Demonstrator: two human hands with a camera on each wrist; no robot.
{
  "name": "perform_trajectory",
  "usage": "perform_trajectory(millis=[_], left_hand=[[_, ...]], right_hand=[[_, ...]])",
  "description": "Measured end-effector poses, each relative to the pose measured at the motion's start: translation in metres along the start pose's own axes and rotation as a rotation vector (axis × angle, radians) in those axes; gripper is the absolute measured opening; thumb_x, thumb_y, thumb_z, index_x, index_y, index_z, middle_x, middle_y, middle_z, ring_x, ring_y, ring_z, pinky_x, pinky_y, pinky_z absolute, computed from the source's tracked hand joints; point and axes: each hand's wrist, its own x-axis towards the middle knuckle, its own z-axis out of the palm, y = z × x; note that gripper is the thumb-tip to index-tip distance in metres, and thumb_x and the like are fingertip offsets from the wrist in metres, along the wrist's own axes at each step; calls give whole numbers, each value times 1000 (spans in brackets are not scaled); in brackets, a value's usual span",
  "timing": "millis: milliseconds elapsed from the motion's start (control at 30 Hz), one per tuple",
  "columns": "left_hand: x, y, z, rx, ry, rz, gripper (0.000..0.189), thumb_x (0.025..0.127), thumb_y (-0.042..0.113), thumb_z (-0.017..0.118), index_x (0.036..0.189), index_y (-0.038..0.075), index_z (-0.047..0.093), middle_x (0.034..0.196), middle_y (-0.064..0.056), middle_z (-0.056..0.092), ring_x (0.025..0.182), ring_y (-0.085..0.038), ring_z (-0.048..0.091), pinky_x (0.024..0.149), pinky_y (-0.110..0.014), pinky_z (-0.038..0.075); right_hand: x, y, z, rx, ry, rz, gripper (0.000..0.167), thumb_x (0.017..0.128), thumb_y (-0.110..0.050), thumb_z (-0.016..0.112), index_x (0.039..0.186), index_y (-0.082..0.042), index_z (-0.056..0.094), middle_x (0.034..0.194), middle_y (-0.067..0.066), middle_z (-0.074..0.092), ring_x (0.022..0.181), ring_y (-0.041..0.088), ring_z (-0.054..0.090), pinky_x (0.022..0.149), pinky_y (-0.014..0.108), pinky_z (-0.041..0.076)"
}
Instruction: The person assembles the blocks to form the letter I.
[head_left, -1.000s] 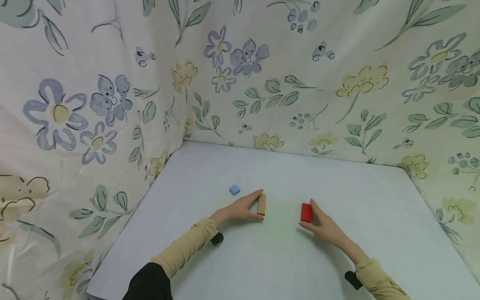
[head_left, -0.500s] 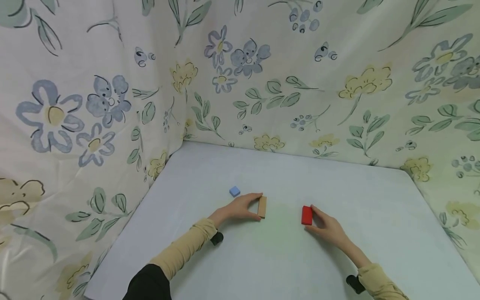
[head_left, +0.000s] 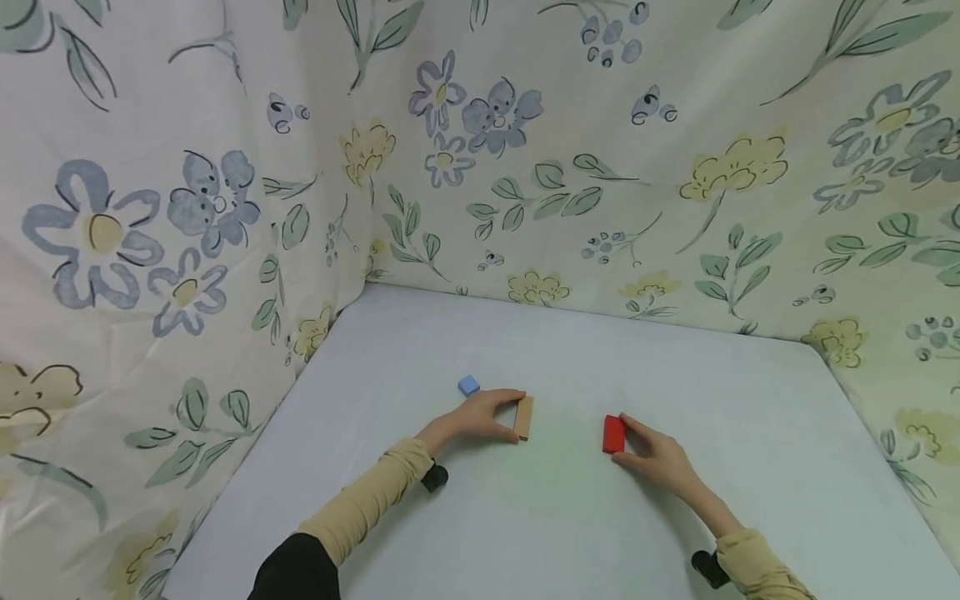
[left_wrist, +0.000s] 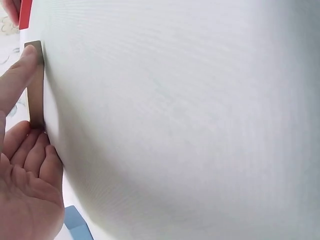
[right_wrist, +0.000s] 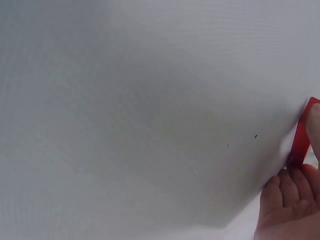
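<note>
Between thumb and fingers, my left hand (head_left: 482, 417) pinches a tan wooden block (head_left: 523, 417) by its two ends. The left wrist view shows the thumb on one end of that wooden block (left_wrist: 36, 95) and the fingertips at the other. To the right, my right hand (head_left: 658, 454) pinches a red block (head_left: 613, 434) the same way, thumb at the near end. Part of the red block (right_wrist: 301, 140) shows in the right wrist view, at the right edge. A gap of table lies between the two blocks. Just behind the left hand sits a small blue block (head_left: 468, 385).
The blocks are on a white table (head_left: 570, 533). A floral curtain (head_left: 555, 142) rises behind it and along the left side. Each wrist carries a small black camera, the left camera (head_left: 434, 477) and the right camera (head_left: 709, 569).
Both hands keep hold of their blocks. The right hand's thumb and fingers have shifted slightly to the right along the red block. The blocks otherwise barely move, and the view tilts slightly.
</note>
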Motion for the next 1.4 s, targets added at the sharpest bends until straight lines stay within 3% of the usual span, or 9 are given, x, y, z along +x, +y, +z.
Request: perform_trajectory(millis=[333,900,1200,1400], left_hand=[[-1,1,-2,-27,-22,-10,77,80,31,77,145,13,39,150,-4,41,140,-21,35,115,-36,32],[-1,0,-6,-3,-49,-26,77,81,31,75,146,14,37,151,-3,38,141,-20,33,116,-35,31],[-1,0,-6,-10,-46,-28,77,81,30,75,146,13,38,151,-4,38,141,-20,33,116,-34,30],[0,1,-5,-8,-51,-29,77,81,30,76,146,14,38,151,-3,39,141,-20,33,116,-34,31]], right_hand=[[-1,0,0,-45,24,-3,69,79,-26,77,136,0,49,134,27,52,124,46,47,98,59,43],[2,0,2,-16,26,-11,70,79,-27,76,137,0,48,135,26,51,126,47,45,99,60,42],[5,3,2,21,15,31,74,79,-32,77,139,-1,46,138,25,48,128,46,43,101,58,41],[4,1,-2,27,5,66,74,80,-29,76,140,0,44,138,26,47,125,43,48,97,51,47]])
